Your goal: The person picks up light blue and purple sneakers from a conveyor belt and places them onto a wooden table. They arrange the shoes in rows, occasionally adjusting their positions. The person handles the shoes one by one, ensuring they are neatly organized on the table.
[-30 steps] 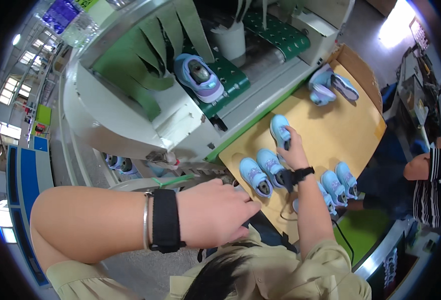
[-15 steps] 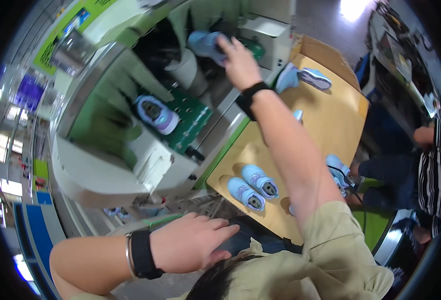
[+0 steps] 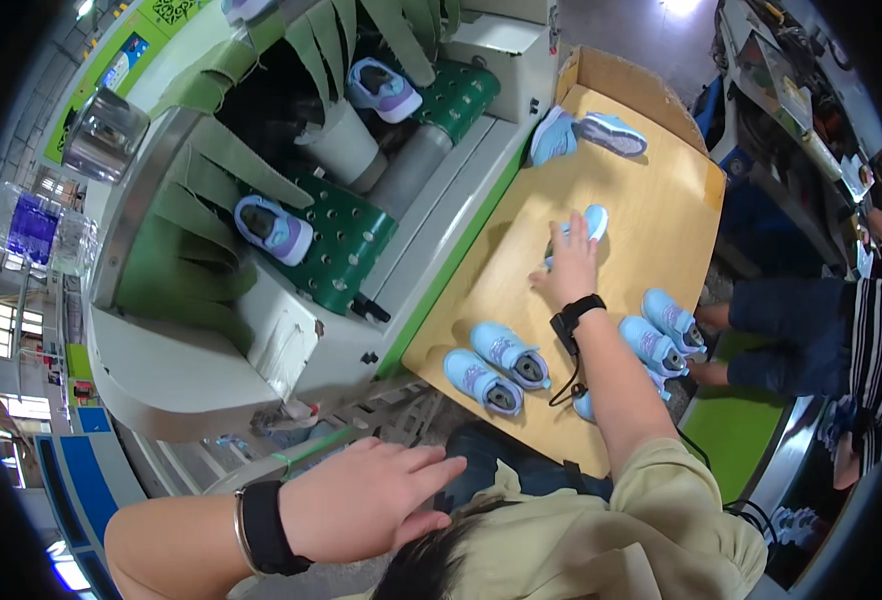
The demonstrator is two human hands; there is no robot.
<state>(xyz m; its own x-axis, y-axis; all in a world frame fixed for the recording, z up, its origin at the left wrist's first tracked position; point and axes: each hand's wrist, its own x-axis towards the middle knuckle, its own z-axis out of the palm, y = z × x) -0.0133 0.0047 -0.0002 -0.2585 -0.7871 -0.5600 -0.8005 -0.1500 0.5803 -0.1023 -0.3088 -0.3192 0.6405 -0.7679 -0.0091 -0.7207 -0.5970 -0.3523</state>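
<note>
Right hand (image 3: pixel 569 268) is down flat on the table (image 3: pixel 651 215), fingers spread over a light-blue shoe (image 3: pixel 587 222) near the middle of the board, pressing or grasping it more than lifting; I can't tell if the fingers have closed round it. Left hand (image 3: pixel 371 500) hangs open and empty, fingers splayed, low near the body, well away from the shoes. On the green belt (image 3: pixel 346 250) two purple-and-blue shoes are already riding: one (image 3: pixel 273 228) near the curtain strips, another (image 3: pixel 385 90) farther up. So part of the batch looks sent off. Left on the table: a pair (image 3: pixel 496 365) at the near edge, more shoes (image 3: pixel 661 335) at the right edge, and two (image 3: pixel 586 135) at the far corner. By my reckoning, plenty of work remains.
</note>
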